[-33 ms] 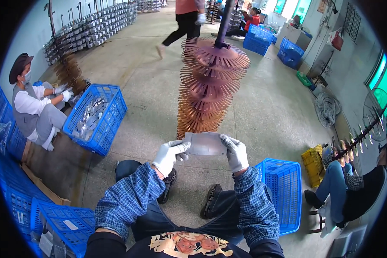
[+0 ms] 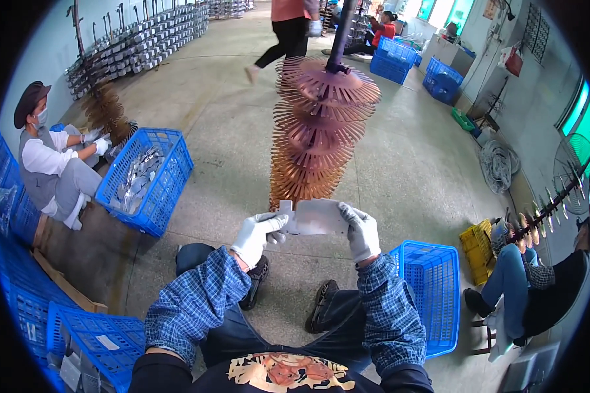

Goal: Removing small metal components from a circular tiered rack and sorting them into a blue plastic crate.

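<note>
A thin flat silver metal plate (image 2: 318, 217) is held level in front of me, a notch showing in its top edge near the left end. My left hand (image 2: 257, 237), in a white glove, pinches its left end between thumb and fingers. Gloved too, my right hand (image 2: 361, 236) grips the right end. Just beyond the plate hangs a tall rack (image 2: 316, 131) on a dark rod, with stacked tiers of copper-coloured fins spreading outward. The plate overlaps the rack's lower end in view; whether they touch I cannot tell.
A blue crate (image 2: 432, 295) stands by my right knee. Another blue crate (image 2: 177, 167), holding metal pieces, is at left beside a seated co-worker (image 2: 52, 150). More blue crates (image 2: 98, 337) lie at lower left. Someone sits at right near a yellow crate (image 2: 478, 252). A person (image 2: 292, 36) walks behind the rack.
The plate has shifted very slightly to the right and its tilt has changed a little, both hands still on it. Behind the rack, the walking person has moved a little to the right.
</note>
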The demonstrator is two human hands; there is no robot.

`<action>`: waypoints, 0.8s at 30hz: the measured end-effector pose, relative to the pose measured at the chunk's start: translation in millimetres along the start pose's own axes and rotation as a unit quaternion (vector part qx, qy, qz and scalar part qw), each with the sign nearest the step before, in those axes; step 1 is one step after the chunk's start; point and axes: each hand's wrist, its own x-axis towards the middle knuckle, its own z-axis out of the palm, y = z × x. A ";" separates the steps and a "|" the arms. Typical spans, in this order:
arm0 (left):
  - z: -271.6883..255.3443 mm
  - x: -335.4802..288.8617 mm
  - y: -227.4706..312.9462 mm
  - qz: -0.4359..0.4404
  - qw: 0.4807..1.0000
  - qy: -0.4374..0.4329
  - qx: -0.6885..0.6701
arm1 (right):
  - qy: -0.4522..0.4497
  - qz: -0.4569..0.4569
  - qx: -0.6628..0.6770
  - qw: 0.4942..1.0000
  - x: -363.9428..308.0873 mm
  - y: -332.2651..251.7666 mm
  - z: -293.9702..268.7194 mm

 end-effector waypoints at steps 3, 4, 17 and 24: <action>-7.0 4.4 -2.8 0.013 0.999 0.032 -0.012 | 0.082 -0.031 0.091 0.992 2.9 -20.6 -17.2; -10.0 5.1 -1.9 0.016 0.999 0.036 -0.011 | 0.098 0.002 0.082 0.992 6.2 -30.1 -38.4; -25.7 8.2 1.7 0.055 0.991 0.092 0.079 | 0.256 0.215 -0.756 0.562 -182.9 186.7 -401.8; -26.3 1.6 -25.5 -0.006 0.999 0.041 0.020 | 0.269 0.149 -0.617 0.725 -190.1 147.4 -372.9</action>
